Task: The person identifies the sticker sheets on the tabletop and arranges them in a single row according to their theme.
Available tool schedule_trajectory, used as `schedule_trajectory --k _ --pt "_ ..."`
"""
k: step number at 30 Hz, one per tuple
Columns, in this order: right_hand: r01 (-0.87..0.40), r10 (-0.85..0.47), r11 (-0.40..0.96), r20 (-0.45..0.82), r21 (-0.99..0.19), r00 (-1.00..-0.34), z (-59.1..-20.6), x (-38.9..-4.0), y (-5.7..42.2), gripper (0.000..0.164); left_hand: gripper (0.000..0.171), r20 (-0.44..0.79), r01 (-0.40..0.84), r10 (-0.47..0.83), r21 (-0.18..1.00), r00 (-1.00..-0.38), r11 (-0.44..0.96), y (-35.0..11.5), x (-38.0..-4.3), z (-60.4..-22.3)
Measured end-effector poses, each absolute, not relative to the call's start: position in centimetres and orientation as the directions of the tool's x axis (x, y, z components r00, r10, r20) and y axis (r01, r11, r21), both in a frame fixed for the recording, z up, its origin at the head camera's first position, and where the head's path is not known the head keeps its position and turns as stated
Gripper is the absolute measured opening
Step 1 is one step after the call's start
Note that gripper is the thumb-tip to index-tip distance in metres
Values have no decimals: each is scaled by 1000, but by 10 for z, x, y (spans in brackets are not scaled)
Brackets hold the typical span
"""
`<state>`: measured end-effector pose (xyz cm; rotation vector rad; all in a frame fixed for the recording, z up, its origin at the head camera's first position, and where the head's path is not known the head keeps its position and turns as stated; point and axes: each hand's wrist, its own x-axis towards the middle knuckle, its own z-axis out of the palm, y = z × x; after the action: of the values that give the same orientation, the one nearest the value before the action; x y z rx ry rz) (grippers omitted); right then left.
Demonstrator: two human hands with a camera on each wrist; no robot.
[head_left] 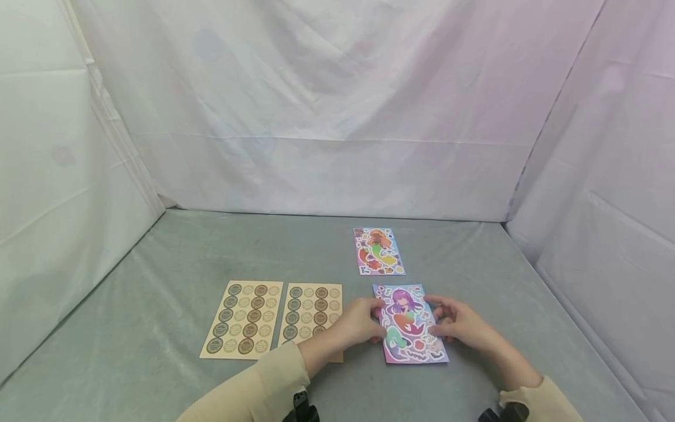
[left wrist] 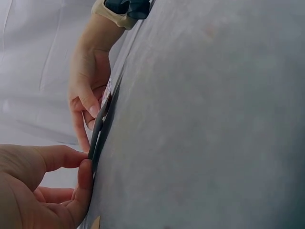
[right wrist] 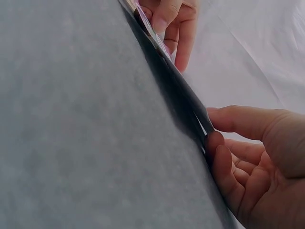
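Cream sleeves (head_left: pixel 258 384) sit closest to the camera, black wrist devices (head_left: pixel 301 407) at their cuffs, and straight ahead, both hands are on the action! Left hand (head_left: pixel 358 321) pinches one long edge of the purple-haired mermaid sticker sheet (head_left: pixel 405 333); right hand (head_left: pixel 461 321) pinches the opposite edge, fingertips and thumb firmly on it. So the sheet lies between the two hands, picture side up, low over the grey surface (head_left: pixel 158 287), a slim dark gap showing under its edge in the wrist views. Just beyond it, an orange-haired mermaid sheet (head_left: pixel 378 253) lies flat and untouched. Over to the left, two tan sheets of round stickers (head_left: pixel 242 320) rest side by side, the nearer one to the hands partly covered by the left forearm. White drapes (head_left: pixel 337 105) back the whole scene.
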<state>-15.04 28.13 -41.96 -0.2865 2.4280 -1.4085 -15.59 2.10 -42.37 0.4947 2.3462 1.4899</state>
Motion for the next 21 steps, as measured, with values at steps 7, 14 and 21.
schedule_trajectory --k 7,14,21 --pt "16 -285 525 -193 -851 -939 -419 -151 279 73 60 -78 136 455 898 -887 419 23 -157 -422" --pt "13 -274 537 -189 -843 -943 -419 -151 277 72 61 -71 169 456 869 -887 465 23 -158 -420" --pt "33 -247 569 -209 -821 -946 -419 -153 275 71 63 -86 177 437 831 -895 527 27 -157 -420"
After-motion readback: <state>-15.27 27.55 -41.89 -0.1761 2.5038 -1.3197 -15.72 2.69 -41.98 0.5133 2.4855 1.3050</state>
